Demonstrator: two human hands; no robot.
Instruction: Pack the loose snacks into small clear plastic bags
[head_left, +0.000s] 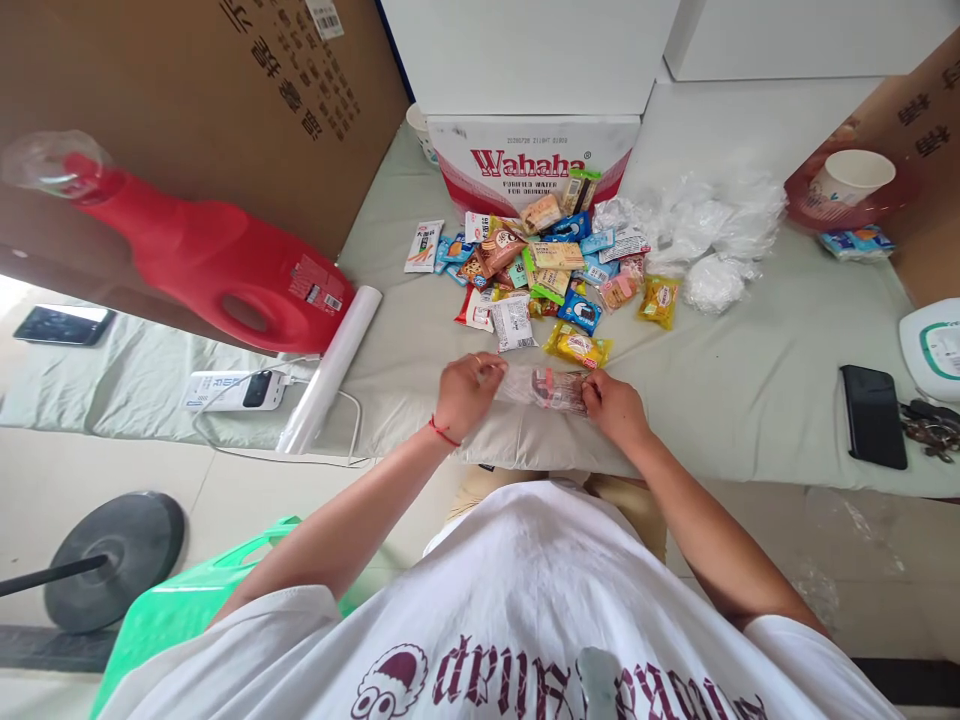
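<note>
Between my hands, close to the table's front edge, is a snack packet (553, 388) inside clear plastic wrap (517, 383). My left hand (469, 393) is closed, pinching the loose left end of the wrap. With closed fingers, my right hand (616, 408) grips the packet's right end. Just beyond lies a pile of small wrapped snacks, among them a yellow packet (577, 345), a white packet (514, 324) and a blue packet (580, 312). The packet's exact kind is blurred by the film.
Crumpled clear plastic (712, 230) lies right of the pile, before a Wahaha carton (536, 150). To the left are a red jug (232, 260), a plastic film roll (330, 370) and a power bank (236, 390). A phone (874, 415) and a paper cup (855, 180) are at right.
</note>
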